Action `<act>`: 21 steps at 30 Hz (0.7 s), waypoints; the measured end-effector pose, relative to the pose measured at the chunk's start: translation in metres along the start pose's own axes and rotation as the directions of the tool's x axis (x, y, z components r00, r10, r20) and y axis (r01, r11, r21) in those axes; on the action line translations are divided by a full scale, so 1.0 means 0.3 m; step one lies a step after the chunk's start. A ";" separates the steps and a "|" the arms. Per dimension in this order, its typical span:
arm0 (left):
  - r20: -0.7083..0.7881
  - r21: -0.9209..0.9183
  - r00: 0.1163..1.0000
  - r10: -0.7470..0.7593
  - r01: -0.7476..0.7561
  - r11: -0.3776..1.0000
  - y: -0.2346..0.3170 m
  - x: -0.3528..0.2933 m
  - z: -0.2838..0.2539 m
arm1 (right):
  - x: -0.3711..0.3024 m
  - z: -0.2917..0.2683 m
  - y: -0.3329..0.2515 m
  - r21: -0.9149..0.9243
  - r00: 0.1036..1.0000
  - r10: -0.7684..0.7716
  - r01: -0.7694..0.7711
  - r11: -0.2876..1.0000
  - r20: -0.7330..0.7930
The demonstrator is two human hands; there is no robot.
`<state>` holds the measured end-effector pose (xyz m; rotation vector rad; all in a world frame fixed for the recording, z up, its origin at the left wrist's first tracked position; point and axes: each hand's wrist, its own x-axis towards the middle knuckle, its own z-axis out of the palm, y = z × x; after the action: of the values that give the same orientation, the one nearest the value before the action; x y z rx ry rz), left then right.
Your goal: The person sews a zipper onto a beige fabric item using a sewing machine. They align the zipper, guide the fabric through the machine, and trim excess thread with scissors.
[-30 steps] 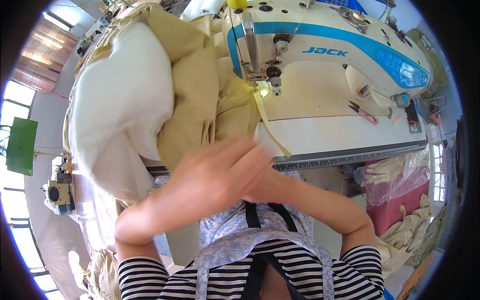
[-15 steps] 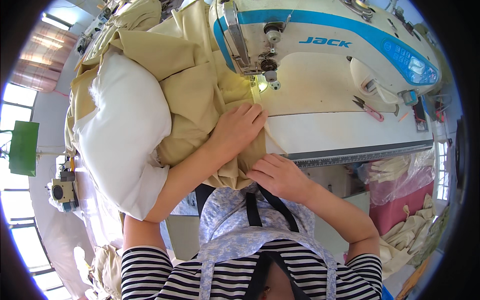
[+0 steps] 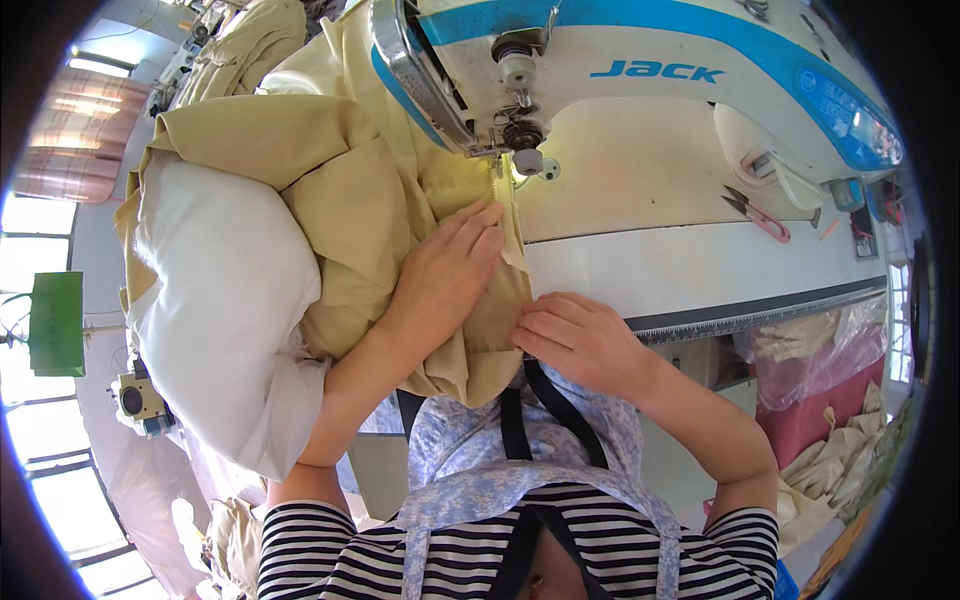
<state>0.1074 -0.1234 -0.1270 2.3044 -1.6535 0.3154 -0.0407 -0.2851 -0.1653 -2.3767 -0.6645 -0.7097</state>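
Observation:
Tan fabric [image 3: 345, 205] lies in thick folds under the head of a white and blue sewing machine [image 3: 560, 75]. My left hand [image 3: 450, 265] rests on it just in front of the presser foot [image 3: 497, 165], fingers laid flat. Beside those fingertips, a narrow strip that looks like zipper tape [image 3: 502, 190] runs along the fabric's right edge to the foot. My right hand [image 3: 580, 340] is closed at the near right edge of the fabric, fingertips pinching it; the exact grip is partly hidden. White padded fabric [image 3: 225, 300] bulges beside my left forearm.
Thread snips [image 3: 757, 214] with pink handles lie on the machine bed to the right. A ruler strip [image 3: 760, 312] follows the table's front edge. Below it at right are a plastic-covered bundle [image 3: 815, 350] and loose tan cloth [image 3: 840, 450].
The view has shifted slightly, bringing the machine head closer. My left hand has slid a little back and left from the presser foot, and my right hand sits slightly farther from it.

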 end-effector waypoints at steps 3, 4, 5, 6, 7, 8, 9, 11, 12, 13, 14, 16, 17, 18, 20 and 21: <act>0.057 -0.011 0.998 -0.036 0.036 0.999 -0.006 -0.006 -0.004 | -0.001 -0.005 0.004 0.021 1.000 -0.009 0.009 1.000 -0.026; 0.061 -0.009 0.997 -0.039 0.039 0.999 -0.005 -0.007 -0.006 | -0.001 -0.006 0.004 0.040 1.000 0.003 -0.003 0.999 0.006; 0.064 -0.006 0.997 -0.043 0.044 0.999 -0.004 -0.006 -0.007 | 0.000 -0.008 0.004 0.044 1.000 -0.006 0.006 0.999 -0.015; 0.066 -0.010 0.997 -0.044 0.045 0.999 -0.001 -0.005 -0.010 | 0.001 -0.010 0.004 0.056 1.000 -0.008 0.008 0.998 -0.013; 0.069 -0.013 0.997 -0.045 0.046 0.999 0.001 0.000 -0.013 | 0.002 -0.012 0.004 0.070 1.000 -0.009 0.010 0.998 -0.010; 0.065 -0.016 0.997 -0.048 0.049 0.999 0.002 0.004 -0.016 | 0.003 -0.013 0.004 0.070 1.000 -0.019 0.020 0.997 -0.018; 0.067 -0.023 0.997 -0.043 0.045 0.999 0.003 0.009 -0.017 | 0.005 -0.014 0.005 0.068 0.999 -0.030 0.032 0.997 -0.026; 0.052 -0.035 0.998 -0.036 0.038 0.999 0.003 0.018 -0.018 | 0.006 -0.017 0.006 0.069 0.999 -0.038 0.040 0.997 -0.030; 0.058 -0.033 0.998 -0.033 0.035 0.999 0.003 0.021 -0.015 | 0.006 -0.018 0.007 0.070 0.999 -0.034 0.035 0.997 -0.026; 0.060 -0.028 0.998 -0.028 0.029 0.999 0.002 0.022 -0.012 | 0.006 -0.020 0.006 0.071 0.999 -0.030 0.031 0.997 -0.023; 0.060 -0.024 0.998 -0.022 0.023 0.999 0.001 0.021 -0.008 | 0.007 -0.022 0.006 0.064 0.999 -0.029 0.029 0.997 -0.014; 0.032 -0.017 0.999 -0.009 0.010 1.000 0.000 0.016 0.003 | 0.009 -0.028 0.005 0.049 1.000 -0.027 0.026 0.998 0.004; 0.033 -0.012 0.999 -0.011 0.012 1.000 -0.001 0.015 0.009 | 0.011 -0.032 0.005 0.046 1.000 -0.028 0.028 0.999 0.012; 0.011 -0.016 1.000 -0.003 0.003 1.000 -0.003 0.014 0.014 | 0.014 -0.037 0.005 0.043 0.999 -0.031 0.030 0.999 0.020; -0.012 -0.025 1.000 0.005 -0.006 1.000 -0.010 0.019 0.024 | 0.024 -0.047 0.010 0.032 0.999 -0.031 0.030 0.999 0.036; -0.018 -0.012 1.000 0.011 -0.011 1.000 -0.015 0.023 0.028 | 0.029 -0.052 0.015 0.025 0.999 -0.028 0.027 0.999 0.045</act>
<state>0.1141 -0.1312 -0.1329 2.2778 -1.6560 0.3263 -0.0366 -0.2957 -0.1506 -2.3715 -0.7222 -0.6569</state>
